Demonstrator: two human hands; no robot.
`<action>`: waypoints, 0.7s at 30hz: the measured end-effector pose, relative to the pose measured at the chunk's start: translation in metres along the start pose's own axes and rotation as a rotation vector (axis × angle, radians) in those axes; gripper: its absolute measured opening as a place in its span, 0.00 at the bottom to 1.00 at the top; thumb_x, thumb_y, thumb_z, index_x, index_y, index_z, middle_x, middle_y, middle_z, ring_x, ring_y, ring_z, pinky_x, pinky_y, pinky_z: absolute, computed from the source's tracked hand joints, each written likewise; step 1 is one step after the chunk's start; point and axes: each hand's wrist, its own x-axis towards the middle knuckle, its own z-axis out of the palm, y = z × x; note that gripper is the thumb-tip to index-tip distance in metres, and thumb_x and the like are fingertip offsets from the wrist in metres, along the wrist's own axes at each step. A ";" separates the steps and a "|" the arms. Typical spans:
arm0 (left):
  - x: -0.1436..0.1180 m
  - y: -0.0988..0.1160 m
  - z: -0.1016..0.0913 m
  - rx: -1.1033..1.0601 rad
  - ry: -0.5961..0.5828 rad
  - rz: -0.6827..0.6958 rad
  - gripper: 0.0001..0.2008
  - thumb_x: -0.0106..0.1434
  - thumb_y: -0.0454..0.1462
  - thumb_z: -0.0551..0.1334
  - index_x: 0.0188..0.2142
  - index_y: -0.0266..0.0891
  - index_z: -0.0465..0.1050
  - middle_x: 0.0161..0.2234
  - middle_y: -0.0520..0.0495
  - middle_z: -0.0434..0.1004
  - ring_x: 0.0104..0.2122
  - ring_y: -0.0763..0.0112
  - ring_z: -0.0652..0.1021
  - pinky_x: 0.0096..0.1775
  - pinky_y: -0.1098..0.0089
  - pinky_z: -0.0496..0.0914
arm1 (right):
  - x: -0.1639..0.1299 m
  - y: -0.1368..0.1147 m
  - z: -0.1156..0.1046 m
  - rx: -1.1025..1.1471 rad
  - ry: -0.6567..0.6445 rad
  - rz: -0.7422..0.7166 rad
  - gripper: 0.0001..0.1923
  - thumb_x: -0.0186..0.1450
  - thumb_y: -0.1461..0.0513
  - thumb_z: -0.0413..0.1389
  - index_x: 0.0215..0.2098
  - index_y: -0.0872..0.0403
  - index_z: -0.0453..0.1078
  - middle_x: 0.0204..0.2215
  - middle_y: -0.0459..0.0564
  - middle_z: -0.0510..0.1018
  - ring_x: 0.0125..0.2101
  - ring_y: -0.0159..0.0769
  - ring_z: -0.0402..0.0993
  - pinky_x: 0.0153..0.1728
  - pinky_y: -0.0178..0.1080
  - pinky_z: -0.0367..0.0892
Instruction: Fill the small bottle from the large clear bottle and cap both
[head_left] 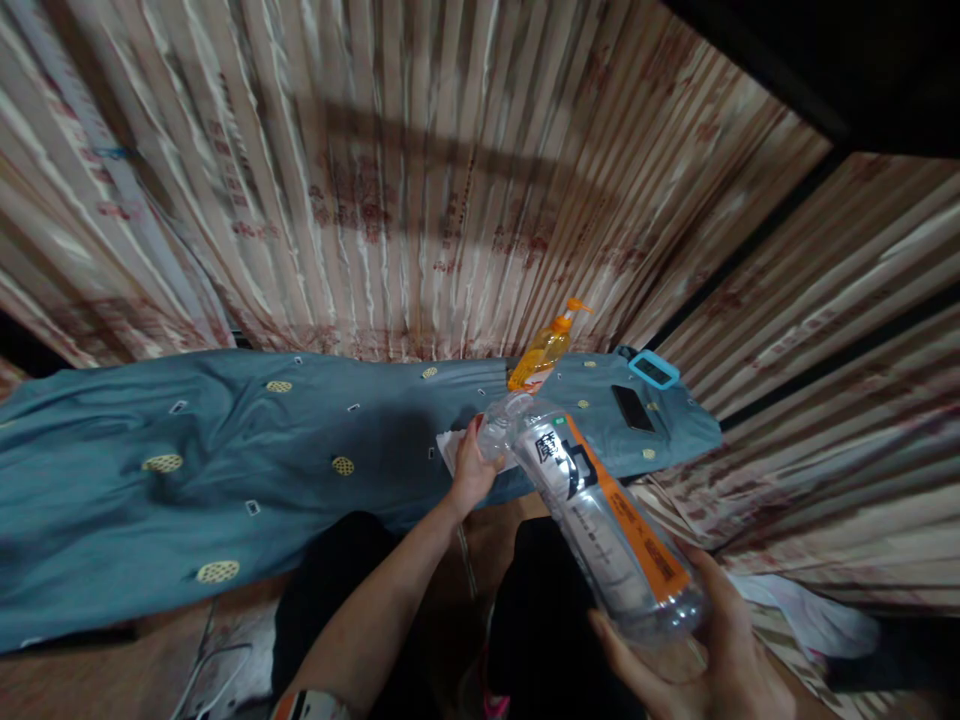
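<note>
We've got a clear plastic bottle (600, 510) w/ an orange-and-white label, tilted, base low toward us, neck up and away. Our right hand (705, 650) cups the base from below, fingers curled round it, so a firm hold. Our left hand (472, 470) is at the neck end, fingers closed at the mouth; can't tell if there's a cap under them. The bottle hangs over the near edge of a table draped in a blue cloth (225, 460). Just behind the left hand lies a white tissue (450, 445). Further back on the cloth: an orange pump bottle (544, 350), a dark phone (632, 408), and a blue-rimmed gadget (654, 370) near the corner. Striped curtain (412, 180) behind.
</note>
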 end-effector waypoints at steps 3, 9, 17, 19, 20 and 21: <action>0.000 0.003 -0.001 0.026 -0.022 -0.030 0.40 0.45 0.28 0.72 0.59 0.43 0.66 0.54 0.44 0.78 0.54 0.54 0.78 0.60 0.55 0.70 | 0.001 0.001 0.000 -0.002 -0.001 -0.007 0.50 0.63 0.29 0.43 0.64 0.59 0.61 0.42 0.62 0.82 0.36 0.54 0.83 0.32 0.48 0.77; -0.002 0.006 -0.003 0.021 -0.024 -0.045 0.41 0.46 0.28 0.72 0.60 0.42 0.65 0.55 0.42 0.77 0.54 0.54 0.77 0.61 0.52 0.69 | 0.001 0.005 0.001 0.012 -0.005 -0.031 0.50 0.63 0.30 0.45 0.65 0.59 0.60 0.44 0.63 0.81 0.38 0.55 0.83 0.33 0.48 0.78; -0.002 0.006 -0.001 -0.007 -0.007 -0.047 0.41 0.45 0.27 0.73 0.59 0.42 0.66 0.54 0.42 0.77 0.53 0.54 0.77 0.60 0.53 0.69 | 0.001 0.007 0.001 -0.013 0.005 -0.057 0.49 0.63 0.30 0.44 0.63 0.58 0.61 0.43 0.61 0.82 0.36 0.53 0.84 0.30 0.47 0.77; -0.003 0.006 -0.002 -0.003 0.006 -0.046 0.40 0.44 0.27 0.73 0.58 0.43 0.67 0.54 0.42 0.78 0.54 0.54 0.77 0.61 0.53 0.68 | 0.001 0.007 0.001 -0.030 -0.002 -0.057 0.49 0.64 0.29 0.43 0.64 0.59 0.61 0.43 0.62 0.82 0.35 0.54 0.84 0.29 0.47 0.76; -0.003 0.007 -0.002 -0.003 0.006 -0.043 0.40 0.44 0.27 0.73 0.57 0.44 0.67 0.54 0.42 0.78 0.54 0.54 0.77 0.61 0.53 0.68 | 0.002 0.008 0.002 -0.038 -0.001 -0.058 0.49 0.64 0.29 0.43 0.64 0.59 0.61 0.43 0.62 0.82 0.35 0.54 0.83 0.28 0.47 0.76; -0.003 0.007 -0.002 -0.005 0.002 -0.039 0.39 0.45 0.27 0.73 0.57 0.44 0.67 0.54 0.43 0.78 0.54 0.54 0.77 0.61 0.53 0.68 | 0.002 0.008 0.002 -0.042 0.001 -0.066 0.50 0.64 0.29 0.43 0.63 0.59 0.61 0.43 0.63 0.82 0.34 0.54 0.83 0.27 0.47 0.76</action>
